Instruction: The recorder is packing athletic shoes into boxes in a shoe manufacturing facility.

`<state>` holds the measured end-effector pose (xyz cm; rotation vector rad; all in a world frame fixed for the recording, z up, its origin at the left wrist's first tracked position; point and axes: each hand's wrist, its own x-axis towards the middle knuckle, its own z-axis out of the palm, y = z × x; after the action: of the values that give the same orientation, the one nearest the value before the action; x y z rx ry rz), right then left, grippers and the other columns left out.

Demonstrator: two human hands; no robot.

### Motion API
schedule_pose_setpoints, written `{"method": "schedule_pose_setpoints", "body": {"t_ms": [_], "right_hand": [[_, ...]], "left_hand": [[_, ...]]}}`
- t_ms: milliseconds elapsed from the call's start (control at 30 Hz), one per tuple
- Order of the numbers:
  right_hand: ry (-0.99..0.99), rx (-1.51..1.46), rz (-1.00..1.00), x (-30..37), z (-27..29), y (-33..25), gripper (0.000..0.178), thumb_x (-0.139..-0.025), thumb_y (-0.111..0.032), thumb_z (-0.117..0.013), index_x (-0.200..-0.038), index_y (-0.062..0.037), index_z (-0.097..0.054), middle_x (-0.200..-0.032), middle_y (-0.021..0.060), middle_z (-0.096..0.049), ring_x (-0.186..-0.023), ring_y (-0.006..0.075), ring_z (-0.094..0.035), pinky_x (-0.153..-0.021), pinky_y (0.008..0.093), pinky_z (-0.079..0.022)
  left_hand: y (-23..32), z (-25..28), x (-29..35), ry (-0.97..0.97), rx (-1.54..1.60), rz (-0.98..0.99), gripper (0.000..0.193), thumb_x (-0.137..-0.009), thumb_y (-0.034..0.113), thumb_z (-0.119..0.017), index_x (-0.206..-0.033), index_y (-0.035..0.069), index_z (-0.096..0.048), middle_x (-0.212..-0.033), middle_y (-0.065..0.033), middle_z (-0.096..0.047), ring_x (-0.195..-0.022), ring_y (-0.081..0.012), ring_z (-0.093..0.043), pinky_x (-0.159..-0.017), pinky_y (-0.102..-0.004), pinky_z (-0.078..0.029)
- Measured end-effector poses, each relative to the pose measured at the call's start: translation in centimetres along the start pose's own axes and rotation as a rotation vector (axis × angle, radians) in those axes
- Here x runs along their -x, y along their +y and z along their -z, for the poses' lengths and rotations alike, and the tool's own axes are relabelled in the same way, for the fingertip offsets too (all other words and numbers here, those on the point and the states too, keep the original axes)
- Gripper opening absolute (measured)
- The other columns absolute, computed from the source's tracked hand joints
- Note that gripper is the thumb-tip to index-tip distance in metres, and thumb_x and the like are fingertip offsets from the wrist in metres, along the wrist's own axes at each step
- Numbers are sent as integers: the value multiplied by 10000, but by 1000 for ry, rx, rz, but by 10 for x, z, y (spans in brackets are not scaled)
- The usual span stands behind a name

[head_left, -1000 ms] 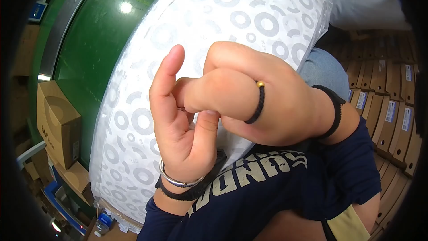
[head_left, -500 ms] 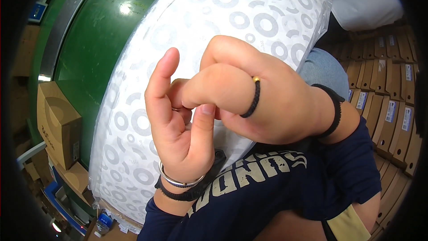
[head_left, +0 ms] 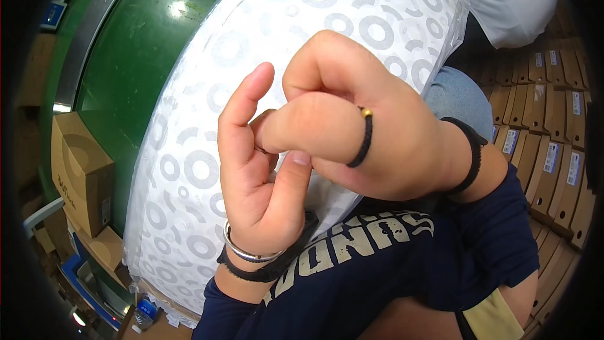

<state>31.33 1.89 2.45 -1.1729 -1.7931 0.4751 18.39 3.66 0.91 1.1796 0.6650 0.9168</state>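
Observation:
Both hands are held close to the camera, in front of a big white wrapped bundle (head_left: 189, 170) printed with grey rings. My left hand (head_left: 258, 195) shows its palm, index finger up, the other fingers curled; a silver bangle and a black band sit on its wrist. My right hand (head_left: 371, 132) comes in from the right, wearing a black ring with a small gold bead on the thumb and a black wristband. Its thumb and fingers are pinched around a curled finger of my left hand. No loose object shows in either hand.
A green glossy surface (head_left: 138, 56) with a metal edge runs behind the bundle. Brown cardboard boxes (head_left: 78, 170) stand at the left. Rows of flat cartons (head_left: 553, 151) fill the right side. A white bag (head_left: 513, 6) lies at the top right, a denim knee (head_left: 459, 97) below it.
My left index finger has straightened and shifted slightly right. My right hand keeps its pinch on the left hand's finger and has barely moved.

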Motion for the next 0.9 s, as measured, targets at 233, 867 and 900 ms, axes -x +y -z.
{"method": "schedule_pose_setpoints", "body": {"t_ms": [233,867,900], "right_hand": [[71,-132,-11,3,-2,4,296,-579,131,-600,-797,-66,-570,-777,55,-441,-562,118,-477,-500,221,-379],[-186,-89,-186,3,1,10,280,-804,-318,-567,-650,-98,-489,-487,56,-495,-427,245,-494,-404,309,-368],[-186,-90,-184,3,0,9,280,-804,-318,-567,-650,-98,-489,-487,56,-495,-427,245,-494,-404,309,-368]], "left_hand": [[0,9,-2,33,282,143,639,-752,61,-524,-1300,-40,-211,-1170,-164,-468,-1036,-210,-508,-879,-305,-410],[-13,23,-4,-87,687,92,553,-776,34,-561,-1265,8,-303,-777,-86,-515,-613,-129,-505,-563,-219,-444],[-13,24,-3,-86,678,81,542,-774,37,-570,-1255,10,-321,-775,-84,-516,-613,-127,-505,-558,-213,-443]]}}
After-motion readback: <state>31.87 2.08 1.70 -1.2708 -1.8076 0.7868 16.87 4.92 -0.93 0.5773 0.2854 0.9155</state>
